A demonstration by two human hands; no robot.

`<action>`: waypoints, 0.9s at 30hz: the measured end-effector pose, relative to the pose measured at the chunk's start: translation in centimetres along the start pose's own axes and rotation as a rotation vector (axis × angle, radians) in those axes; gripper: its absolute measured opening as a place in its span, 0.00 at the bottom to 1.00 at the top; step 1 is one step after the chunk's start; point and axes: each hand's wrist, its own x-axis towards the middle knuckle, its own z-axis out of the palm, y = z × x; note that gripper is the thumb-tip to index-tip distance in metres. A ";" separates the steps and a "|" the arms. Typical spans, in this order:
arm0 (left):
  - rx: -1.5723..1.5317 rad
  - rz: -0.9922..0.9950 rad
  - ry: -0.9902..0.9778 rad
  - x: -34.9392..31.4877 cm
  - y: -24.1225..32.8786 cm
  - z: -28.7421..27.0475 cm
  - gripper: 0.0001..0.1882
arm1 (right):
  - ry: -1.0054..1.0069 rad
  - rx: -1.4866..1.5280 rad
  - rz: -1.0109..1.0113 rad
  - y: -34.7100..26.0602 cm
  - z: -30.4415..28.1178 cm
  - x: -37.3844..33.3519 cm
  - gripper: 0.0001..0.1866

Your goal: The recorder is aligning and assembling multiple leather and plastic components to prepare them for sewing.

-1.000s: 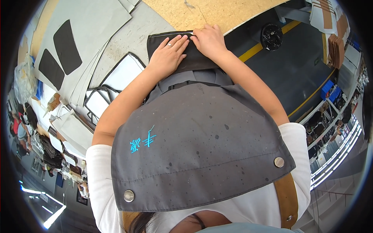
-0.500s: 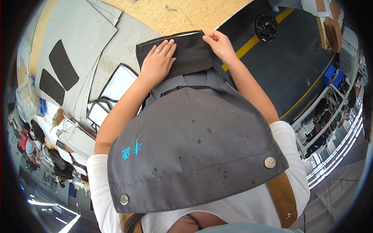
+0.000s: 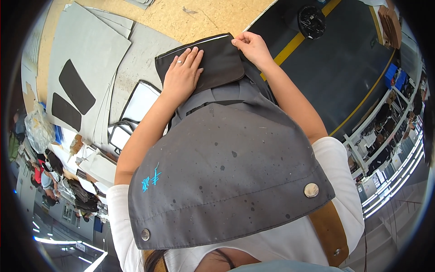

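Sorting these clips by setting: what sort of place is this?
Probably a factory workshop: the left hand rests on a black panel, dark pieces lie on a grey sheet, and yellow lines mark the floor.

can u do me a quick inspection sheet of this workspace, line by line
surface: tan worktop, partly covered by a large grey sheet at left
job's things: black panel with a white strip along its far edge
clutter: two dark cut pieces on the grey sheet; black-edged white panels; clear plastic bag at far left
hands: left hand flat on the black panel, right hand pinching its far right corner
cables: nothing seen clearly
surroundings: dark floor with yellow lines, round black object, blue bins at right
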 end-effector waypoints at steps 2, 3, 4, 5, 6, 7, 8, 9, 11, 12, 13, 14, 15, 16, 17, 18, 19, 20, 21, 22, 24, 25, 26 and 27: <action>0.021 -0.007 0.017 0.2 0.1 0.0 0.25 | 0.004 0.009 0.006 0.1 0.1 0.0 0.11; 0.023 -0.006 0.015 0.2 0.2 0.0 0.25 | 0.008 0.017 0.011 0.2 0.1 0.0 0.11; 0.027 -0.003 0.023 0.3 0.2 0.0 0.25 | 0.008 0.019 0.011 0.2 0.1 0.0 0.11; 0.032 0.000 0.030 0.4 0.3 0.0 0.25 | 0.011 0.043 0.010 0.3 0.2 -0.1 0.11; 0.033 0.000 0.029 0.4 0.3 0.1 0.25 | 0.012 0.066 0.010 0.1 0.2 -0.2 0.10; 0.049 0.000 0.036 0.5 0.3 0.1 0.25 | 0.011 0.067 0.010 0.0 0.2 -0.4 0.10; 0.066 0.000 0.043 0.5 0.3 0.2 0.26 | 0.004 0.069 -0.018 -0.3 0.1 -0.6 0.10; 0.067 0.001 0.042 0.6 0.4 0.2 0.26 | -0.002 0.071 -0.045 -0.6 0.1 -0.9 0.10; 0.085 -0.003 0.034 0.7 0.4 0.2 0.26 | 0.012 0.056 -0.073 -1.0 0.0 -1.2 0.09; 0.085 -0.004 0.034 0.7 0.4 0.2 0.26 | 0.024 0.040 -0.101 -1.4 0.1 -1.4 0.08; 0.093 -0.002 0.041 0.7 0.4 0.3 0.26 | 0.024 0.040 -0.101 -1.9 0.1 -1.7 0.08; 0.102 -0.001 0.048 0.7 0.3 0.4 0.26 | 0.089 -0.150 -0.181 -2.6 0.3 -2.1 0.07; 0.101 0.001 0.048 0.7 0.4 0.4 0.26 | 0.156 -0.340 -0.259 -3.0 0.4 -2.4 0.07; 0.107 0.002 0.048 0.7 0.4 0.3 0.26 | 0.158 -0.341 -0.259 -3.1 0.5 -2.4 0.07; 0.114 0.002 0.049 0.7 0.4 0.3 0.26 | 0.206 -0.418 -0.486 -3.1 0.7 -2.2 0.06; 0.114 0.002 0.050 0.7 0.4 0.3 0.26 | 0.254 -0.491 -0.715 -3.0 0.8 -1.9 0.05; 0.118 0.007 0.053 0.7 0.3 0.4 0.26 | 0.232 -0.525 -0.827 -2.8 0.7 -1.5 0.04; 0.123 0.011 0.057 0.7 0.3 0.4 0.26 | 0.233 -0.525 -0.828 -2.6 0.7 -1.7 0.04; 0.122 0.007 0.059 0.6 0.2 0.5 0.26 | 0.103 -0.286 -0.606 -3.2 0.6 -2.4 0.04; 0.104 -0.006 0.047 0.6 0.2 0.6 0.26 | -0.025 -0.051 -0.379 -3.5 0.6 -2.7 0.04; 0.086 -0.017 0.037 0.6 0.3 0.6 0.26 | 0.005 0.043 -0.310 -2.6 0.6 -2.3 0.04; 0.091 -0.017 0.033 0.7 0.3 0.5 0.26 | 0.098 -0.042 -0.300 -2.0 0.7 -2.1 0.05; 0.095 -0.018 0.029 0.7 0.4 0.5 0.26 | 0.190 -0.128 -0.289 -1.6 0.8 -1.9 0.06; 0.095 -0.017 0.029 0.7 0.4 0.5 0.26 | 0.196 -0.126 -0.244 -1.7 0.9 -1.8 0.07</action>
